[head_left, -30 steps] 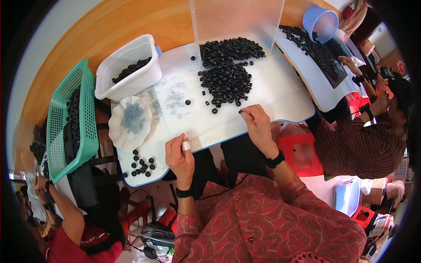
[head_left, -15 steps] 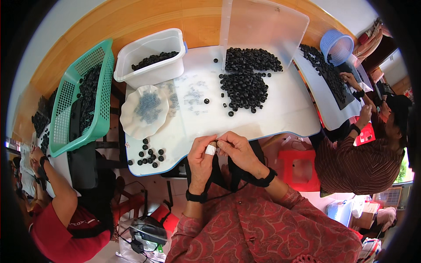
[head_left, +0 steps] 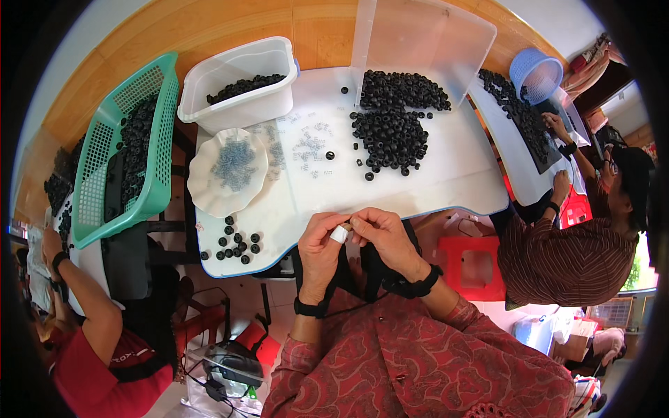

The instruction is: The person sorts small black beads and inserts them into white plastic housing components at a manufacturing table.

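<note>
My left hand (head_left: 320,245) and my right hand (head_left: 385,240) meet at the table's near edge, fingertips pinched together. What they pinch is too small and covered to make out. A white wrap (head_left: 339,234) goes round a finger of my left hand. Beyond them, a heap of small black ring-like parts (head_left: 391,139) lies on the white table (head_left: 446,188). A cream wavy-rimmed dish (head_left: 201,182) holds many tiny clear pieces, and more of these clear bits (head_left: 311,143) are scattered beside it. Several black parts (head_left: 237,245) sit loose at the table's near left corner.
A white tub (head_left: 240,115) with black parts stands at the back left, a green basket (head_left: 164,164) beyond it. A clear bin (head_left: 432,42) lies tipped at the back. Co-workers sit left (head_left: 111,362) and right (head_left: 568,261). A red stool (head_left: 453,268) is at right.
Both my hands stay together with small finger movements. The view has shifted slightly. The co-worker at right has lowered a hand a little.
</note>
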Demonstrator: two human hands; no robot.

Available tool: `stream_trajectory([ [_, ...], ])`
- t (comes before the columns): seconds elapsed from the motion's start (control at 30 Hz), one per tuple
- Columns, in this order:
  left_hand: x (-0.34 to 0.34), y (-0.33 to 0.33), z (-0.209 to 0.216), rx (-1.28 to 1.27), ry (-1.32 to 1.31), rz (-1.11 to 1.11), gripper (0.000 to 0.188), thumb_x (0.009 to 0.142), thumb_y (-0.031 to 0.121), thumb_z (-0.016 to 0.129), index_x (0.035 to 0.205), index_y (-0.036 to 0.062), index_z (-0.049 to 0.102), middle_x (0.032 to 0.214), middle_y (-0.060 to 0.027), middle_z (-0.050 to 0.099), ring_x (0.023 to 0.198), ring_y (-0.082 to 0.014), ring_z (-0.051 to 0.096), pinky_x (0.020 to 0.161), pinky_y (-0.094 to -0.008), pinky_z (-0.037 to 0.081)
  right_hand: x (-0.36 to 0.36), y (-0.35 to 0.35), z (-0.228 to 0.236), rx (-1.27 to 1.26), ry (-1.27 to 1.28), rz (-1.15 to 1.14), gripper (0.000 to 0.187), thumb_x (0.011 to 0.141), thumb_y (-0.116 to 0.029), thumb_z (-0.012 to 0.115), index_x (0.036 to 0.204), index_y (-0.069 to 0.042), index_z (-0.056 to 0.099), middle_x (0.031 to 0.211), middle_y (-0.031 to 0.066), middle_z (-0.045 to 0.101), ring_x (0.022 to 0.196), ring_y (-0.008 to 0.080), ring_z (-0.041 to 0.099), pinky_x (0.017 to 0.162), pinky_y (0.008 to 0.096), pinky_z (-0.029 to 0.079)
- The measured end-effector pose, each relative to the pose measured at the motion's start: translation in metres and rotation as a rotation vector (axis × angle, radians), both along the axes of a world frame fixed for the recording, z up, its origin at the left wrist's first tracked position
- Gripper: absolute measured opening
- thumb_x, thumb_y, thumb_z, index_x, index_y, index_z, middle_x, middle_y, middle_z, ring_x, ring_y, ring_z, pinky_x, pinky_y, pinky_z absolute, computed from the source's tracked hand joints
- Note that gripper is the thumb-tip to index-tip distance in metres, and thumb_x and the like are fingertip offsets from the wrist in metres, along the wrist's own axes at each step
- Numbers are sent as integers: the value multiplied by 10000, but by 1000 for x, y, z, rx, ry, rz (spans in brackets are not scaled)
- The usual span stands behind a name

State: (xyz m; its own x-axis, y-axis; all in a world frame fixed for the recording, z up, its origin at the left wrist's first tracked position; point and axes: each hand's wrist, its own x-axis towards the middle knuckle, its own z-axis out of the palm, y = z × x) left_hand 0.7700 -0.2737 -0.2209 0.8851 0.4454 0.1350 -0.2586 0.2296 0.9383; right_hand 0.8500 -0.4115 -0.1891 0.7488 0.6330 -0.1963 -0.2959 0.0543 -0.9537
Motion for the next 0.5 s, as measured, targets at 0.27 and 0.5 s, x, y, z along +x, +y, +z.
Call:
stream_trajectory([
  [0.27, 1, 0, 1, 28, 43, -21, 247, 949, -60, 605, 1167, -9, 711, 1112, -74, 626, 961, -129, 619, 808, -243, 507, 2, 0, -2, -26, 4, -24, 212, 1028, -185, 629, 1062, 12, 702, 874, 26, 693, 730, 61, 601, 664, 210, 486],
  [0.5, 4, 2, 3, -55, 37, -65, 232, 979, -4, 608, 1184, 0, 715, 1125, -57, 645, 860, -110, 602, 746, -238, 505, 6, -1, -1, -15, 61, -18, 227, 1039, -213, 611, 1024, -7, 705, 843, 17, 691, 714, 59, 590, 648, 208, 460],
])
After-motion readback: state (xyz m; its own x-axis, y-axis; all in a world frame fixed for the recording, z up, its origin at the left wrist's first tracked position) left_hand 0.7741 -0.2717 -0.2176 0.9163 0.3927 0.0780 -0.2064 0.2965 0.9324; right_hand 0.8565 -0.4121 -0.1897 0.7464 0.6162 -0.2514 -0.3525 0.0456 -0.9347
